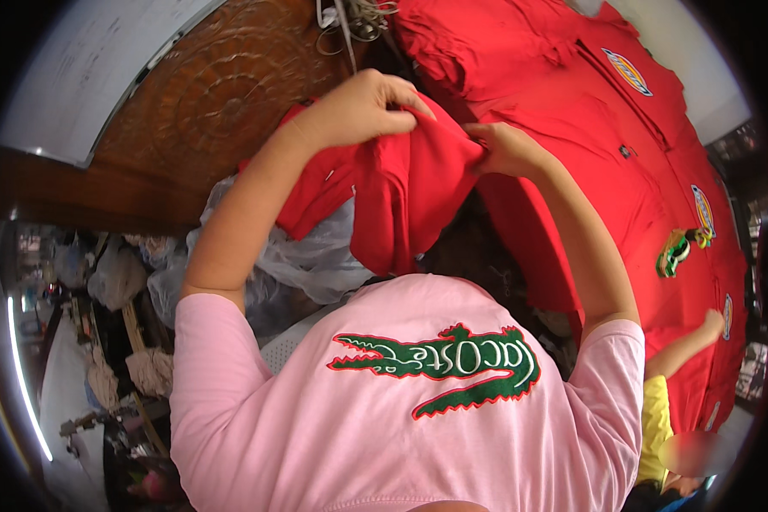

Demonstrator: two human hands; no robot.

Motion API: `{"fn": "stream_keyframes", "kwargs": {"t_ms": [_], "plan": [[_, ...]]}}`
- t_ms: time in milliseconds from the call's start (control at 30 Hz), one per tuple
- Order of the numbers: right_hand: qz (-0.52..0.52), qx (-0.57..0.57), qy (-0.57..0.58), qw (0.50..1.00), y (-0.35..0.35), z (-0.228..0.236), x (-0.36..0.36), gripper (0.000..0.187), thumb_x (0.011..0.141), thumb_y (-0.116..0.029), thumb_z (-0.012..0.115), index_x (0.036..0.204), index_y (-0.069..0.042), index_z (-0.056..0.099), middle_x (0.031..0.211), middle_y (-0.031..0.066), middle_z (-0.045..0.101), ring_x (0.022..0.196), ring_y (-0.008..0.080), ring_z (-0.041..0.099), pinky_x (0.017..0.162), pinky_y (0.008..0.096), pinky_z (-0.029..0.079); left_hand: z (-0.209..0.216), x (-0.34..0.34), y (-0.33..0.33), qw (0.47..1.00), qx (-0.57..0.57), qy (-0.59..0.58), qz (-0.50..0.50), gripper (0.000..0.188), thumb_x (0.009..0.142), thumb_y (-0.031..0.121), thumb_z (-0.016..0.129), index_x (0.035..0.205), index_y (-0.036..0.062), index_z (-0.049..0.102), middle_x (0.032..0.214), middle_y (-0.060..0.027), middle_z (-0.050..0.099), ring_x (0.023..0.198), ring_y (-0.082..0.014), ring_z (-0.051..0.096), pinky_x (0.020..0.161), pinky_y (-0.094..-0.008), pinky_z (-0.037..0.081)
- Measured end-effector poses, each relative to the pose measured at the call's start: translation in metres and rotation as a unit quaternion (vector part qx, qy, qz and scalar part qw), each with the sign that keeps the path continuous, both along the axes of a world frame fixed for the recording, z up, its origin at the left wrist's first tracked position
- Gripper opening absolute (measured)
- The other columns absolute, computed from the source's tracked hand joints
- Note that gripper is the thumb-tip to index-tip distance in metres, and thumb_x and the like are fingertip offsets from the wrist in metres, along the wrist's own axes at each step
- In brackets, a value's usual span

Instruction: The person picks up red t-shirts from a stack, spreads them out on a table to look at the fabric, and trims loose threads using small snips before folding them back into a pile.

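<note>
A red cloth garment [431,196] hangs in folds in front of my chest, held up between my two hands. My left hand [371,107] pinches its upper edge with thumb and fingers. On the other side, my right hand [512,151] is closed on the cloth's right edge, pulling it fairly taut. The lower end of the garment drapes over clear plastic bags [316,252]. Just right of my right hand lies a spread of red garments [563,145] with oval patches.
Behind my left arm stands a carved wooden panel [230,98], with white cords [358,21] at its top. A small green and yellow object [674,254] rests on the red garments. At lower right, another person's hand [706,328] reaches from a yellow sleeve [654,422] toward them.
</note>
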State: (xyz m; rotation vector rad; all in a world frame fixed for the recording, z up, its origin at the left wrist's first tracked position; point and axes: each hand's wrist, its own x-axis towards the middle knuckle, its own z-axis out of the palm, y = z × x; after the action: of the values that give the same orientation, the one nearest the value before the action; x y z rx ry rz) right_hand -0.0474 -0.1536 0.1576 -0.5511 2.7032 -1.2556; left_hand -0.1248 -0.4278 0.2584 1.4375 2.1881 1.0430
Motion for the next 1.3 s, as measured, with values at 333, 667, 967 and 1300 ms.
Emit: {"fn": "stream_keyframes", "kwargs": {"t_ms": [333,667,967,1300], "plan": [[-0.051,-0.058,-0.063,0.995,0.012,0.025,-0.049,0.022,0.081,-0.011,0.082,0.093,-0.003,0.065,0.081,-0.0053,0.051,0.076,0.0072,0.045,0.069,0.0264,0.04,0.003,-0.024,-0.119,0.972,-0.018,-0.066,0.224,0.043,0.087,0.0,0.066,0.129,0.0066,0.064,0.112,-0.0022,0.07,0.104,-0.0102,0.064,0.095,-0.0274,0.05],[-0.138,-0.39,-0.189,0.891,-0.028,0.049,-0.051,0.024,0.084,-0.009,0.081,0.1,-0.012,0.063,0.075,-0.0078,0.046,0.06,0.0008,0.039,0.051,0.0212,0.026,0.034,-0.087,-0.153,0.965,-0.07,-0.036,0.249,0.031,0.084,0.014,0.071,0.114,0.004,0.075,0.097,-0.0053,0.075,0.087,-0.0102,0.067,0.078,-0.0283,0.053],[-0.197,-0.313,0.152,0.917,-0.071,0.008,-0.105,0.012,0.091,0.0,0.073,0.091,-0.004,0.062,0.08,-0.0089,0.053,0.07,0.0003,0.042,0.062,0.0189,0.035,-0.064,-0.214,-0.14,0.943,0.085,-0.089,0.309,0.028,0.091,0.007,0.065,0.118,0.0042,0.072,0.106,-0.0081,0.076,0.087,-0.0174,0.074,0.076,-0.0312,0.06],[0.0,-0.042,0.258,0.965,-0.249,-0.047,-0.089,0.026,0.076,0.005,0.072,0.098,-0.008,0.069,0.102,0.0085,0.072,0.085,0.0296,0.072,0.069,0.0374,0.059,-0.133,-0.181,-0.314,0.912,0.134,-0.071,0.381,0.045,0.076,-0.013,0.04,0.108,-0.0017,0.069,0.121,-0.0099,0.072,0.123,-0.0239,0.062,0.114,-0.0348,0.041]]}}
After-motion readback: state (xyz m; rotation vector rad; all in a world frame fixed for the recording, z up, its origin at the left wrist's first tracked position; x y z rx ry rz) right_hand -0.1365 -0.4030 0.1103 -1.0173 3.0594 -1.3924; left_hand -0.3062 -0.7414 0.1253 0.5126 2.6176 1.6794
